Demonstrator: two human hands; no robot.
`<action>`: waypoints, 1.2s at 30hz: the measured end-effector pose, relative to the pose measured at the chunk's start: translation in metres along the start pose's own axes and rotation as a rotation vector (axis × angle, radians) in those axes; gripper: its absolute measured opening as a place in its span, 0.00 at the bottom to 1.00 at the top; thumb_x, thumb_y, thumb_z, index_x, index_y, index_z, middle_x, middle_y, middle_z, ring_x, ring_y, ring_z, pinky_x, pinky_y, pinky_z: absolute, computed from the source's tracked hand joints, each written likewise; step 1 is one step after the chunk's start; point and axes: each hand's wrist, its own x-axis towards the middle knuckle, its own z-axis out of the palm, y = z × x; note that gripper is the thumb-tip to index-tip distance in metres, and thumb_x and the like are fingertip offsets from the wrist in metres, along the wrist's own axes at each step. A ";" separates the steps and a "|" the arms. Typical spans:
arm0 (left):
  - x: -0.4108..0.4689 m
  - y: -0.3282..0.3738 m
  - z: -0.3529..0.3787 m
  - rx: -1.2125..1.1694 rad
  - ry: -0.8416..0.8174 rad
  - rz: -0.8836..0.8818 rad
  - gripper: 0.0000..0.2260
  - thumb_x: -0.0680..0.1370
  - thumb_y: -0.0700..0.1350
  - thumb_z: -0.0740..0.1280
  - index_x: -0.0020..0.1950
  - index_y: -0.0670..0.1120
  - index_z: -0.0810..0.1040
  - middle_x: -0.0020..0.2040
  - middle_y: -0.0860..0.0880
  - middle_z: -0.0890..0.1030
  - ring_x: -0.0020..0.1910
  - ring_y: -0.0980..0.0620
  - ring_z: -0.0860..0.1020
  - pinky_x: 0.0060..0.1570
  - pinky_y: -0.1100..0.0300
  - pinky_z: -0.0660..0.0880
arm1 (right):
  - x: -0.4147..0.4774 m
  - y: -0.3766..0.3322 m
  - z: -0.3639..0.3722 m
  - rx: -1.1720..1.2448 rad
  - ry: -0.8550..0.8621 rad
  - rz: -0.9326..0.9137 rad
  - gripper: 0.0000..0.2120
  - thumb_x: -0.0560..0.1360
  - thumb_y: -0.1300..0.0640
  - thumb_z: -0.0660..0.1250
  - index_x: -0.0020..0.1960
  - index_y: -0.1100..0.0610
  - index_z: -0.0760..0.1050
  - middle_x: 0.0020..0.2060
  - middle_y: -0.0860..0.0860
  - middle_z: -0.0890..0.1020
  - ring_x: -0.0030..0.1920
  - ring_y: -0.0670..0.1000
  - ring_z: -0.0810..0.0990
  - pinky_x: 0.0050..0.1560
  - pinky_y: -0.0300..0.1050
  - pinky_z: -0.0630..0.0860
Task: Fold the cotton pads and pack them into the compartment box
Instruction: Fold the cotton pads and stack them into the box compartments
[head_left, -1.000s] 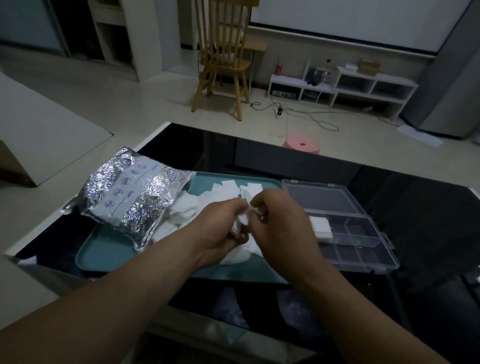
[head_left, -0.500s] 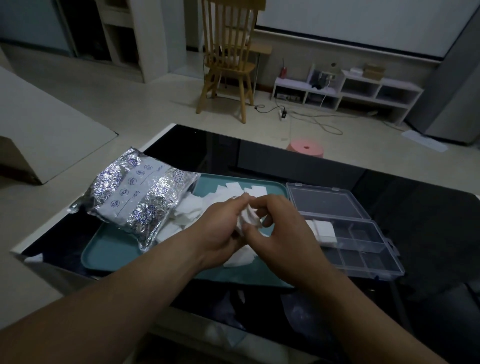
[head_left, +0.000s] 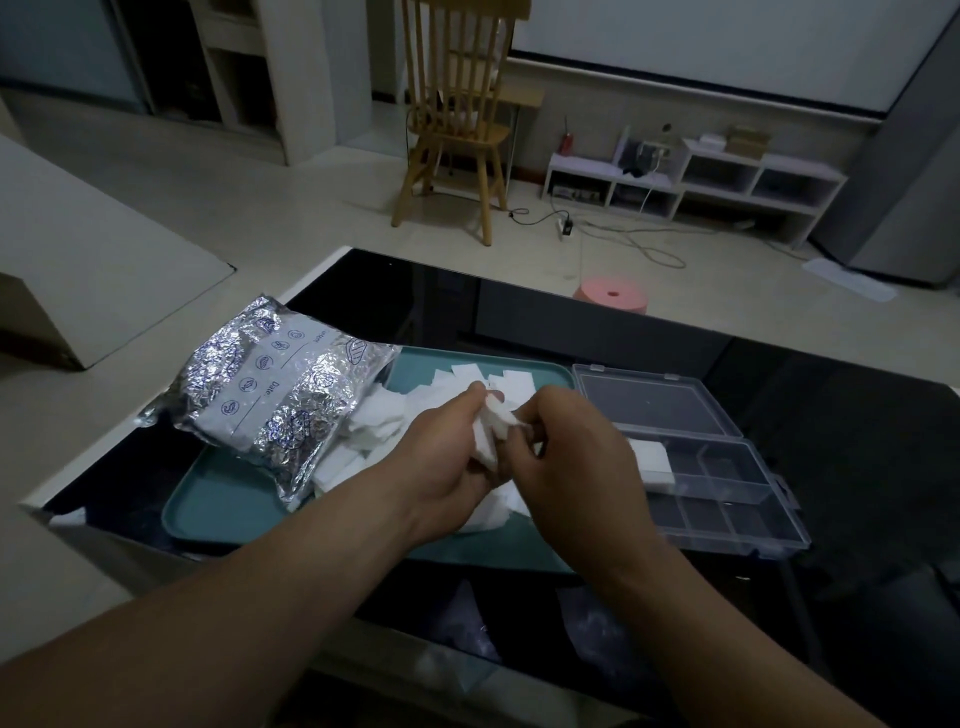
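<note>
Progress is standing at an early stage. The compartment box (head_left: 727, 514) is lying open on the dark bench (head_left: 857, 441), touching the right rim of the teal tray (head_left: 218, 499), with its lid swung back on the far side. Only 1 compartment, the one nearest the tray, is holding a white stack of folded pads (head_left: 649, 457); the other compartments in view are appearing empty. Many loose cotton pads (head_left: 384, 415) are still waiting in a heap on the tray, spilling from the foil bag (head_left: 280, 389) that is lying across the tray's left part.

Above the tray's middle, the left hand (head_left: 447, 457) and the right hand (head_left: 571, 457) are working 1 pad (head_left: 491, 431) together. Each grip is narrow, pinching that pad. The fold is judged unfinished, and packing of this pad is yet to come.

Against the frames 1.0 s and 0.5 s ago, both hands are keeping to the same spot over the tray, and the pad is looking more gathered between them. The stack in the box, the heap and the bag are showing no change.
</note>
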 end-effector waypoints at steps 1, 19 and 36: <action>0.002 -0.001 0.000 -0.003 -0.022 -0.021 0.22 0.87 0.53 0.58 0.73 0.38 0.73 0.55 0.41 0.84 0.48 0.47 0.84 0.48 0.53 0.82 | -0.001 -0.003 0.001 -0.022 -0.003 -0.024 0.08 0.78 0.55 0.69 0.43 0.51 0.71 0.36 0.43 0.72 0.34 0.45 0.71 0.31 0.39 0.67; -0.008 0.004 0.001 0.098 -0.069 0.032 0.15 0.86 0.42 0.57 0.64 0.35 0.77 0.51 0.36 0.82 0.41 0.44 0.83 0.46 0.49 0.84 | 0.010 0.022 -0.017 0.334 -0.084 0.270 0.08 0.82 0.51 0.67 0.44 0.48 0.80 0.35 0.45 0.82 0.37 0.42 0.80 0.36 0.38 0.74; -0.001 0.037 -0.018 0.112 0.072 0.165 0.07 0.82 0.35 0.65 0.54 0.48 0.76 0.37 0.46 0.78 0.32 0.52 0.75 0.26 0.64 0.71 | 0.025 0.041 -0.014 0.047 -0.357 0.198 0.06 0.82 0.54 0.67 0.54 0.52 0.83 0.46 0.46 0.85 0.46 0.47 0.82 0.50 0.49 0.81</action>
